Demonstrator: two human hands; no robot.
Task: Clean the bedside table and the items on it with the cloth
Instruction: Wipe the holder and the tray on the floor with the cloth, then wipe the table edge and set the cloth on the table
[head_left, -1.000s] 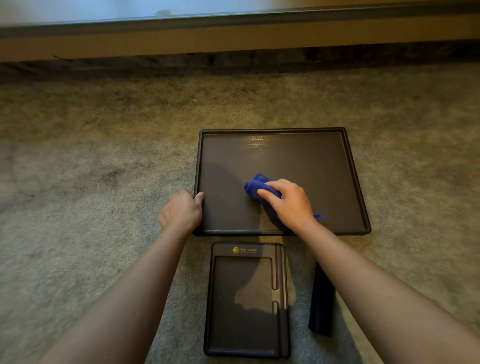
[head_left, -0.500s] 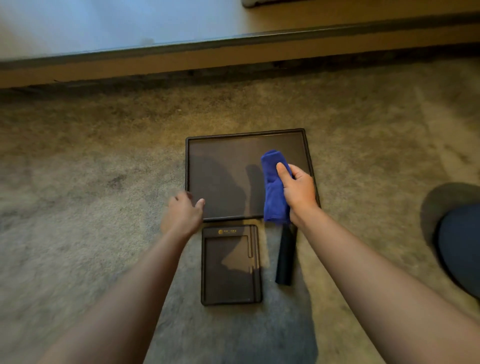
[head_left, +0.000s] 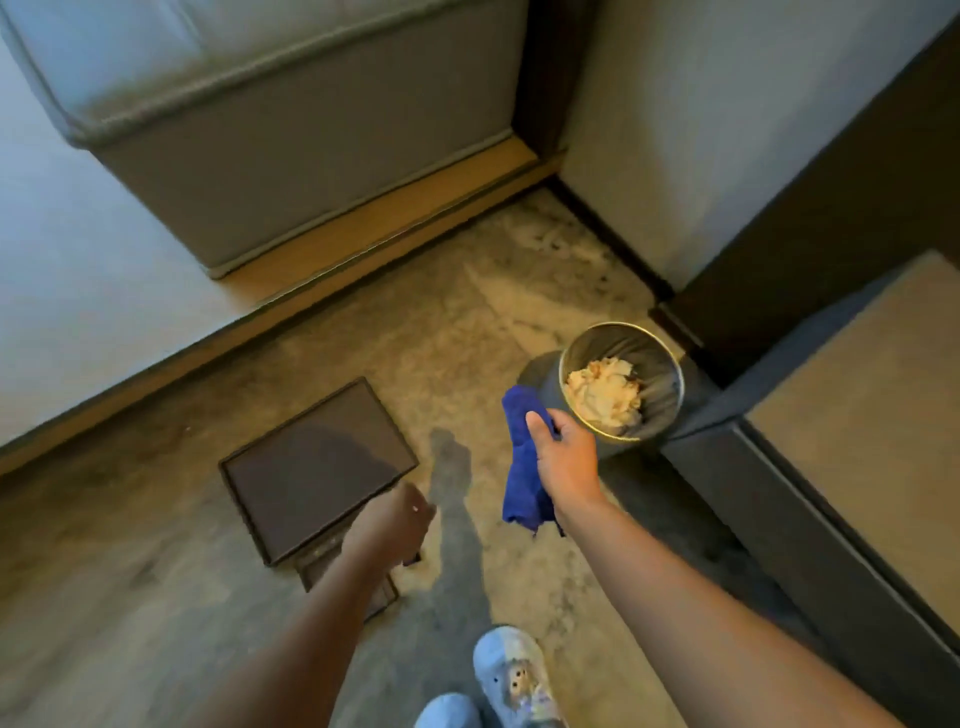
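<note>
R hand (head_left: 569, 462) grips the blue cloth (head_left: 522, 467) in mid-air just left of the bin (head_left: 541, 376), cloth hanging down past the wrist, while the large dark tray (head_left: 317, 467) lies on carpet (head_left: 519, 322) well left of bin w/ small tray (head_left: 332, 564) touching its near edge, and L hand (head_left: 396, 525) over that is blurred, grip can't tell.

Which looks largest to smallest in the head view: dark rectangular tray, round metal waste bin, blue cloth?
1. dark rectangular tray
2. round metal waste bin
3. blue cloth, gripped by the right hand; it is held nearer the camera, so it probably looks bigger than it is.
</note>
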